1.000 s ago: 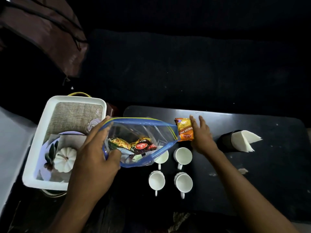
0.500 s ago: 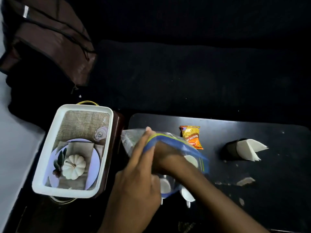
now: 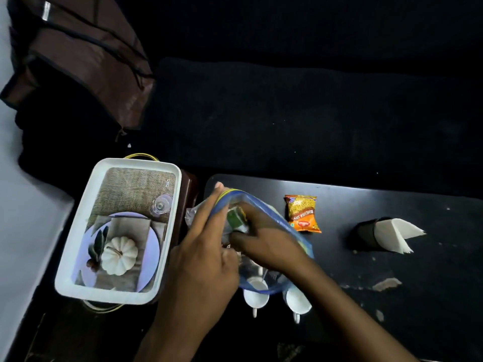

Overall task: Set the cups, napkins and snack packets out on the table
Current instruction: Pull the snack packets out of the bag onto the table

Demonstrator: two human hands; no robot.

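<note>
A clear zip bag with a blue rim hangs over the left part of the black table. My left hand holds the bag's mouth by its rim. My right hand is inside the bag, its fingers closed on a green snack packet. An orange snack packet lies flat on the table just right of the bag. Two white cups show below the bag; others are hidden under it. White napkins stick out of a dark holder at the right.
A white tray with a printed picture of a plate and pumpkin sits left of the table. A brown bag lies at the upper left. A dark sofa runs behind the table. Small paper scraps lie on the table's right half.
My right hand let go of the orange packet on the table and went into the zip bag, where it now grips a green packet. My left hand shifted right with the bag.
</note>
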